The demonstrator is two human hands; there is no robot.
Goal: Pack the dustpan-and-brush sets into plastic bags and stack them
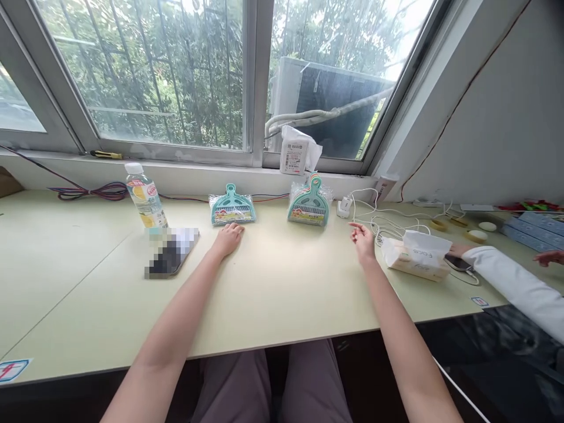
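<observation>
My left hand (229,238) rests palm down on the table, right in front of a teal mini dustpan and brush set (232,207) in clear wrapping. Its fingers lie loosely on the tabletop near the lower edge of the pack, and nothing shows in them. My right hand (362,241) is on the right, with loosely bent fingers apart and no object in it. A second pack, a stack of dustpan and brush sets (308,204) with several coloured edges, leans by the sill between my hands. A white charger plug (345,204) lies just beyond my right hand.
A drink bottle (147,200) and a blurred-out flat object (174,252) are on the left. A tissue pack (416,257) and white cables (390,218) lie at right. Another person's white sleeve (511,282) reaches in there. A tissue box (294,155) sits on the sill.
</observation>
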